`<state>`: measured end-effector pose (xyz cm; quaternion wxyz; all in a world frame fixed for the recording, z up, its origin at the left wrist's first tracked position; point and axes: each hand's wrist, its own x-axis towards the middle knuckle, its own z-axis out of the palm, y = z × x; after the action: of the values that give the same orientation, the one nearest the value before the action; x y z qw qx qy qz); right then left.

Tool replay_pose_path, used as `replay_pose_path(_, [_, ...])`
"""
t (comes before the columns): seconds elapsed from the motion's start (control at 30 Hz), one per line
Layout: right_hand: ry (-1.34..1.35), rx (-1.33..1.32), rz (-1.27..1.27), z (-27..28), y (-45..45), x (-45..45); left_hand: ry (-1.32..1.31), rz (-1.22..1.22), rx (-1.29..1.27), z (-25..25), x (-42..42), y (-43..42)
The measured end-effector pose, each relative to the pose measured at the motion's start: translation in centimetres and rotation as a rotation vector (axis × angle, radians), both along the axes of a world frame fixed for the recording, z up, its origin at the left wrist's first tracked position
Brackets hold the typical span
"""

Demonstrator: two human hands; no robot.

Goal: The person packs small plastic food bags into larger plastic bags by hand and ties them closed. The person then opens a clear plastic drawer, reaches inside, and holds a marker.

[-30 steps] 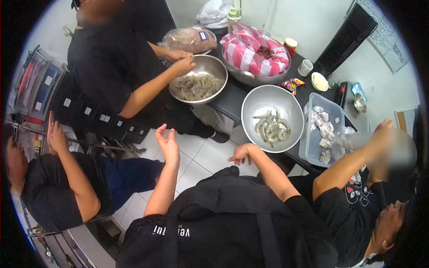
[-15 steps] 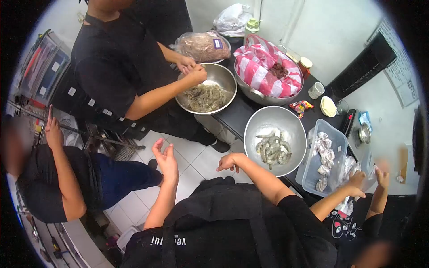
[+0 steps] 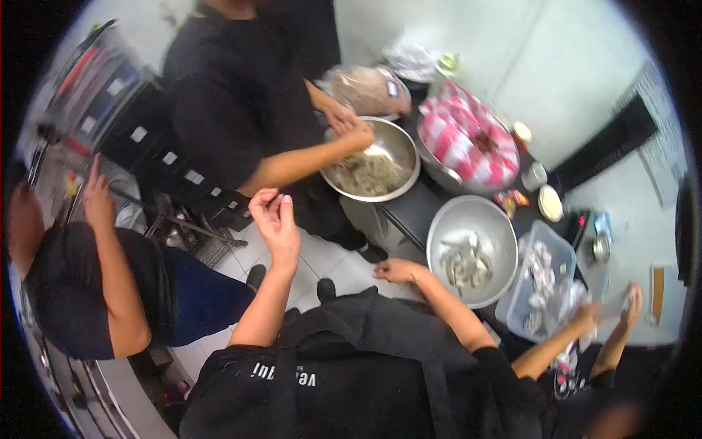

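Note:
My left hand (image 3: 276, 228) is raised over the floor, palm up and fingers loosely bent, thumb apart; it holds nothing. Lower and to the right, my right hand (image 3: 397, 271) hangs with its fingers partly stretched and nothing visible in them. Just right of it stands a metal bowl (image 3: 447, 221), with several raw grey shrimp (image 3: 468, 265) in its bottom; my right forearm passes close to the rim. A second metal bowl (image 3: 398, 146) with more shrimp (image 3: 365, 174) is under a co-worker's hands (image 3: 351, 130).
A large pot holds a red-and-white striped bag (image 3: 468, 139). A clear plastic bin (image 3: 515, 306) contains small wrapped bundles (image 3: 541, 271). Another person's hands (image 3: 585, 318) work beside it. At left, a person raises a hand (image 3: 97, 201). Stacked drawers (image 3: 168, 157) stand behind.
The view has swung, so the bowls and bin sit farther right and lower. My left hand has risen slightly in the picture. My right hand has shifted a little right with the view.

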<state>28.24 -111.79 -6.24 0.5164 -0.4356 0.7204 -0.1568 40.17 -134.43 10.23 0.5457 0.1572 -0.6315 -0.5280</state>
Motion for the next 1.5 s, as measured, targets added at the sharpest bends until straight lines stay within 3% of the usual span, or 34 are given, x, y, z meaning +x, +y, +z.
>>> replay_pose_path(0.07, [0.077, -0.149, -0.041, 0.2, -0.4, 0.0, 0.153, 0.025, -0.089, 2.8, -0.5, -3.2])
replay_pose_path(0.1, [-0.047, 0.024, -0.115, 2.1, -1.2, 0.1, 0.238, 0.041, -0.113, 4.3, -0.3, -5.1])
replay_pose_path(0.13, [0.006, 0.063, -0.062, 3.9, -1.9, 0.0, 0.273, 0.067, -0.069, 6.1, 0.3, -6.8])
replay_pose_path(0.2, [0.021, -0.071, -0.088, 1.4, -1.9, -0.2, 0.393, 0.11, 0.066, 8.8, 1.5, -10.3])
replay_pose_path(0.3, [-0.132, -0.026, -0.103, 4.0, -3.5, 0.5, 0.479, 0.224, 0.164, 10.6, 3.6, -15.9])
replay_pose_path(0.4, [-0.206, -0.006, -0.047, 5.2, -6.1, 0.7, 0.509, 0.308, 0.244, 11.2, 3.6, -21.3])
replay_pose_path(0.6, [-0.193, -0.194, 0.128, 11.8, -15.8, 3.6, 0.271, 0.463, 0.183, 12.3, 1.2, -34.7])
replay_pose_path(0.7, [-0.12, -0.395, 0.268, 15.5, -21.9, 5.3, 0.403, 0.359, 0.359, 14.0, -1.0, -44.2])
replay_pose_path(0.8, [-0.336, -0.369, 0.37, 17.0, -28.4, 6.7, 0.469, 0.332, 0.433, 15.7, -2.0, -53.2])
replay_pose_path(0.9, [-0.291, -0.311, 0.391, 15.5, -33.4, 7.6, 0.632, 0.269, 0.551, 16.6, -2.1, -62.9])
replay_pose_path(0.93, [-0.295, -0.315, 0.376, 14.8, -34.4, 7.5, 0.663, 0.118, 0.57, 16.0, -1.4, -68.6])
replay_pose_path(0.97, [-0.261, -0.282, 0.356, 14.0, -35.0, 7.5, 0.573, 0.3, 0.612, 18.0, -1.0, -67.9])
replay_pose_path(1.0, [-0.227, -0.246, 0.337, 13.3, -35.5, 7.5, 0.461, 0.292, 0.629, 17.6, -0.2, -72.6])
replay_pose_path(1.13, [-0.285, -0.186, 0.175, 12.1, -36.9, 7.1, 0.468, 0.355, 0.741, 17.7, 1.4, -83.9])
replay_pose_path(1.23, [-0.346, -0.177, -0.021, 11.4, -37.0, 7.1, 0.428, 0.312, 0.7, 18.4, 2.4, -85.0])
replay_pose_path(1.5, [-0.309, -0.145, 0.035, 8.0, -37.5, 6.9, 0.351, 0.385, 0.763, 17.4, 2.4, -86.1])
